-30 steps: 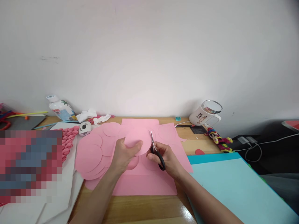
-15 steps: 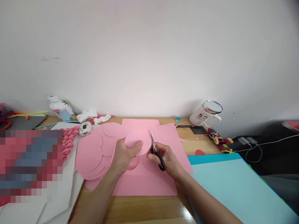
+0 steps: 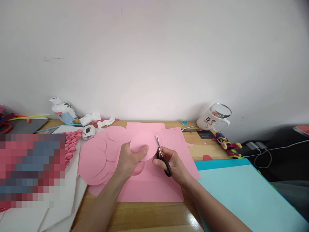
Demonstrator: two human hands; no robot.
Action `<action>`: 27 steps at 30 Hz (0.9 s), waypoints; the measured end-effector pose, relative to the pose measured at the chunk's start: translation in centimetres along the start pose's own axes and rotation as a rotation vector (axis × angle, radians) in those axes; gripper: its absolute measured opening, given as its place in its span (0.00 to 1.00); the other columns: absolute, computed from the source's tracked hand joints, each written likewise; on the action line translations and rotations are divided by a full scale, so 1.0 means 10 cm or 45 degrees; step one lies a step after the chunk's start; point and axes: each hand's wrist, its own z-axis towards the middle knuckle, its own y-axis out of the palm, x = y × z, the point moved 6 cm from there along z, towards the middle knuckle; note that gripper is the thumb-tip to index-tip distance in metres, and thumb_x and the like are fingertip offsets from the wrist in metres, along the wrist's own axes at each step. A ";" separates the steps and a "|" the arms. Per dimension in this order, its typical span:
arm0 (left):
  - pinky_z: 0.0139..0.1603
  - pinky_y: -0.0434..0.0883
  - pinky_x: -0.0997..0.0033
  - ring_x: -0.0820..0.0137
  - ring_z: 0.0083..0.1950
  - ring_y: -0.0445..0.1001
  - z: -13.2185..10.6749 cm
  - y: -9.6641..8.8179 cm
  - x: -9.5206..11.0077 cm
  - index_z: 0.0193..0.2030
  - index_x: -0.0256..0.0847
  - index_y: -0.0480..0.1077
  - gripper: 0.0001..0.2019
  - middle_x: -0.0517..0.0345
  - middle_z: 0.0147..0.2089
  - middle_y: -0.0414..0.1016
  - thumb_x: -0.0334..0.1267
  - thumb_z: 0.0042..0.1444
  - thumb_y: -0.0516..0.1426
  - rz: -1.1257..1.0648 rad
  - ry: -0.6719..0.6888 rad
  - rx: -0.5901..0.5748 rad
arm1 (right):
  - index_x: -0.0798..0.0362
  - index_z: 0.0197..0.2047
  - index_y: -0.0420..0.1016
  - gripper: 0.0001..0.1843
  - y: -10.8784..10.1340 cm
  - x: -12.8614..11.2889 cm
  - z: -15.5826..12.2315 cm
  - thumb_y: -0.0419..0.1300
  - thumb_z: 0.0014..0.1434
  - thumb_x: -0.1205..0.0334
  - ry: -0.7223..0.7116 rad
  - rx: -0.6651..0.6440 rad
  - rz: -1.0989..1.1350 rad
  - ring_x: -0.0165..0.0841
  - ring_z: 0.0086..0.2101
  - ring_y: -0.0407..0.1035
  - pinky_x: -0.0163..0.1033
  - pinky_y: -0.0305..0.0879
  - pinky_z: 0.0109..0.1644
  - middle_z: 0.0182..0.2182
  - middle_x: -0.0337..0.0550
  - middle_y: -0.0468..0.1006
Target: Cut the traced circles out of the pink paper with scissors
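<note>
My left hand (image 3: 129, 160) pinches a pink paper circle (image 3: 143, 145) and holds it up above a large pink sheet (image 3: 154, 187) on the wooden table (image 3: 149, 216). My right hand (image 3: 172, 164) grips black-handled scissors (image 3: 162, 156), fingers through the loops. The blades point up and touch the circle's right edge. Several cut pink circles (image 3: 93, 162) lie overlapped to the left of my hands.
A white mug (image 3: 213, 120) stands at the back right, a plastic bottle (image 3: 63, 111) at the back left. A light blue sheet (image 3: 246, 193) covers the right front. A small punch (image 3: 88, 131), pink petals (image 3: 71, 145), a colourful toy (image 3: 228, 145) and cables (image 3: 263, 151) lie around.
Almost nothing differs; the hands, circle and scissors keep the same pose, with only a slight shift of the view.
</note>
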 end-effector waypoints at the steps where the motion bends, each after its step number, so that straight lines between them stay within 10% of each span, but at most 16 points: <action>1: 0.21 0.67 0.76 0.70 0.25 0.69 0.00 0.00 0.00 0.27 0.32 0.72 0.13 0.56 0.23 0.72 0.38 0.33 0.64 0.005 0.004 0.004 | 0.55 0.25 0.65 0.17 0.00 0.00 0.00 0.65 0.46 0.53 0.003 0.001 -0.003 0.25 0.22 0.51 0.32 0.48 0.25 0.21 0.34 0.63; 27: 0.19 0.64 0.77 0.74 0.22 0.65 0.00 0.02 0.01 0.27 0.33 0.71 0.12 0.61 0.22 0.68 0.39 0.36 0.63 -0.010 -0.024 -0.080 | 0.54 0.23 0.64 0.16 -0.02 0.05 0.00 0.64 0.47 0.51 0.011 0.007 -0.058 0.26 0.22 0.48 0.32 0.45 0.23 0.19 0.33 0.57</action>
